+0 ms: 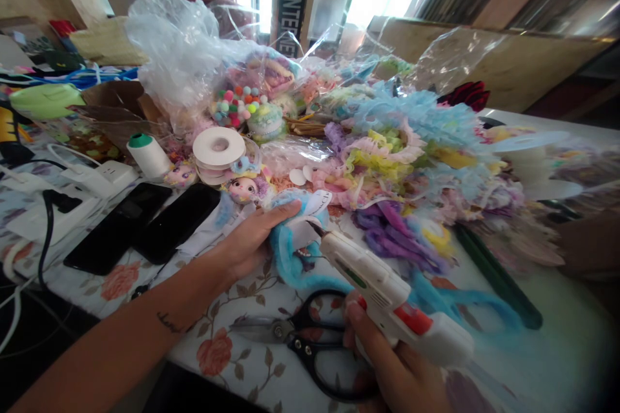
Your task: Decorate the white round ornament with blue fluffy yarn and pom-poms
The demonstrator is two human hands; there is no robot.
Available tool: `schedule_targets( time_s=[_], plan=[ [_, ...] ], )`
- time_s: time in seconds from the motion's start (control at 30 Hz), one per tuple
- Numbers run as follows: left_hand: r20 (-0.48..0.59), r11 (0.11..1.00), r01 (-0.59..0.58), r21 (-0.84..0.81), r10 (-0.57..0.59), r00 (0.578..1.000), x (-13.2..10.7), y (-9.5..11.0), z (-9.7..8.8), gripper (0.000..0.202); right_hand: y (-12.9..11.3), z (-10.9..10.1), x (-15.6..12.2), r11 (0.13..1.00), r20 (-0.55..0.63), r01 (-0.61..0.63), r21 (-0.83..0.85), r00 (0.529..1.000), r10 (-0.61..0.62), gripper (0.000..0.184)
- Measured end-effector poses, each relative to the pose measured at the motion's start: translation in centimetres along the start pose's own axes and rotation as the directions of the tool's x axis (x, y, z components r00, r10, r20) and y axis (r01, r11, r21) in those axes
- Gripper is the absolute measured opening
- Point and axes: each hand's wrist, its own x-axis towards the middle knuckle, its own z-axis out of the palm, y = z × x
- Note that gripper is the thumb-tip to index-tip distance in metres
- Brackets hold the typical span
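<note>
My left hand [254, 235] is closed on a small light-blue fuzzy craft piece [285, 255] with a pale band and a strip of printed white ribbon [317, 205]. A fluffy blue strand trails from it toward the right. In my right hand [397, 368] is a white hot glue gun [368, 268] with red parts, its dark nozzle touching or very close to the craft piece. Black-handled scissors [293, 332] lie half open on the table below, partly behind my right hand. More blue fluffy strand [465, 300] rests beside the gun.
Two black phones [179, 222] lie left of my forearm, near power strips [99, 174] with cables. Behind are a thread spool [148, 155], a ribbon roll [208, 148], doll heads [242, 188] and heaped ruffled trims [402, 116]. Purple fluffy strands [394, 232] and a dark green bar [498, 277] lie right.
</note>
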Motion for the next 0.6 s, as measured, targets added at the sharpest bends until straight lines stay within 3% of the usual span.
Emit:
schedule_targets(
  time_s=[0.07,0.23,0.6],
  plan=[
    [-0.003,1.0,0.002,-0.003,-0.002,1.0,0.0,0.0,0.0,0.027,0.1,0.2,-0.3,0.999,-0.016,-0.044,0.012,0.999,0.044,0.045],
    [0.002,1.0,0.005,0.006,-0.005,1.0,-0.1,-0.1,-0.1,0.03,0.6,0.0,0.3,0.996,-0.068,0.076,-0.039,0.995,-0.078,0.046],
    [-0.01,1.0,-0.012,0.016,0.012,1.0,0.0,0.0,-0.1,0.029,1.8,-0.9,1.3,0.985,0.023,0.143,-0.094,0.99,-0.142,0.042]
  ],
)
